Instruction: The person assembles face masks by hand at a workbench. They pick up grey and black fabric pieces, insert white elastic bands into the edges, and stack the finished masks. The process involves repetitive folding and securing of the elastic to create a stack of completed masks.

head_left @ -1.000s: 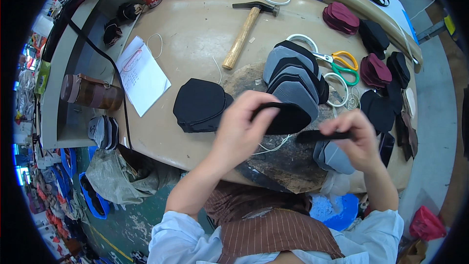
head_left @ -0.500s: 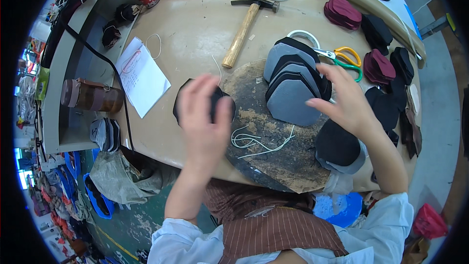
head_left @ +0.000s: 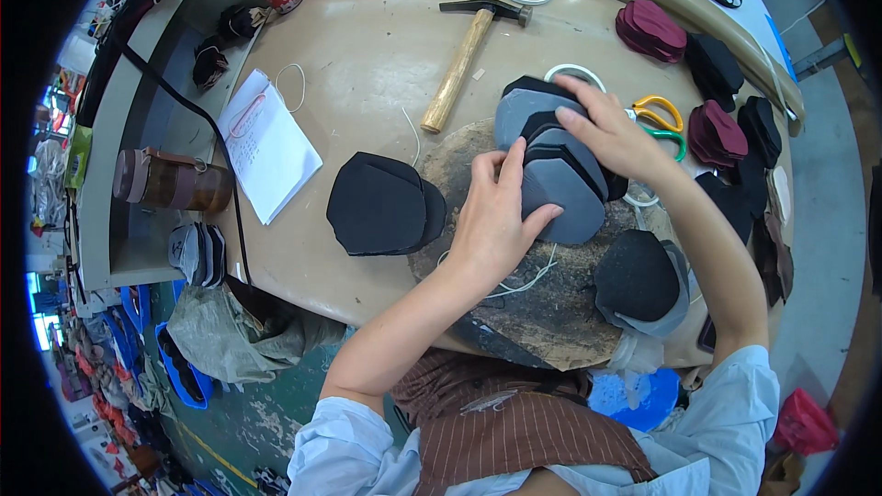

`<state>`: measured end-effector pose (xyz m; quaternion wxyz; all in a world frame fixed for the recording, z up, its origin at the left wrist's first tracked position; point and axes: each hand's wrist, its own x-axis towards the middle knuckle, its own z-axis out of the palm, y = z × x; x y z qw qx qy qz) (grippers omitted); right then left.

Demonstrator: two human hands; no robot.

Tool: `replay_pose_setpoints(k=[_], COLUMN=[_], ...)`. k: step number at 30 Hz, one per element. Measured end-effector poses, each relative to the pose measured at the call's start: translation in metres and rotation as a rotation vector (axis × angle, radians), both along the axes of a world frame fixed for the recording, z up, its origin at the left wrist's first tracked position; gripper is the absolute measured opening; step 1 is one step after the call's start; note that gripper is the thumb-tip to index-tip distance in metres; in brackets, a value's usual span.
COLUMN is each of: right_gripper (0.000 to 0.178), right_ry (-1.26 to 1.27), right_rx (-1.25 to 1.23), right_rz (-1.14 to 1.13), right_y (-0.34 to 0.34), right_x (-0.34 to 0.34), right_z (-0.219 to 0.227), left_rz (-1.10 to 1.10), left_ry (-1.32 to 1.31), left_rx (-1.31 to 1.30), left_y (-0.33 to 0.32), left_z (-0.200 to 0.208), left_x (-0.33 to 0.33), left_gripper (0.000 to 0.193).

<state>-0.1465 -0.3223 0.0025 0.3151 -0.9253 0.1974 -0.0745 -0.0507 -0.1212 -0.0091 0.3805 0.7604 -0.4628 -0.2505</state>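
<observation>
A fanned stack of grey and black rounded cut pieces [head_left: 562,200] lies on the worn dark round board [head_left: 551,331]. My left hand [head_left: 487,220] is at the stack's left side, fingers stretched out and thumb apart over the front grey piece. Across the stack's far right side, my right hand [head_left: 611,129] has its fingers at the edge and its thumb on the pieces. A separate black stack [head_left: 378,207] sits left of the board. Pale cord [head_left: 533,283] lies partly hidden under my left forearm. Another black and grey stack [head_left: 640,277] rests near the board's right edge.
Beyond the board lie a hammer [head_left: 459,64] and scissors [head_left: 658,114]. Maroon stacks [head_left: 650,30] and black pieces line the right side. A notepad [head_left: 266,147], a brown bottle [head_left: 175,180] and a black cable [head_left: 207,119] are at the left.
My left hand has moved right, from over the black stack to the grey and black stack. My right hand has shifted left and farther away onto the same stack.
</observation>
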Motion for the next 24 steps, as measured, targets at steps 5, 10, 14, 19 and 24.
replay_pose_setpoints(k=[5, 10, 14, 19, 24], right_gripper=[0.057, 0.057, 0.043, 0.048, 0.043], right_ry=[0.006, -0.103, -0.104, -0.095, -0.164], right_rx=[0.003, -0.365, -0.109, -0.199, -0.141], right_rz=[0.213, 0.173, 0.093, -0.071, -0.131], right_y=[0.045, 0.099, 0.143, 0.169, 0.175], right_x=[-0.017, -0.048, -0.074, -0.065, -0.069], right_z=[0.014, 0.051, 0.052, 0.023, 0.013], left_rz=[-0.003, 0.126, 0.113, 0.088, 0.085], left_ry=[0.027, 0.039, 0.013, 0.043, 0.024], left_rx=[-0.122, -0.091, -0.137, -0.073, -0.104], left_y=[0.048, 0.098, 0.105, 0.101, 0.106], left_z=[-0.002, -0.007, -0.013, -0.004, 0.002], left_x=[-0.018, -0.048, -0.054, -0.046, -0.032], left_gripper=[0.081, 0.075, 0.068, 0.065, 0.054])
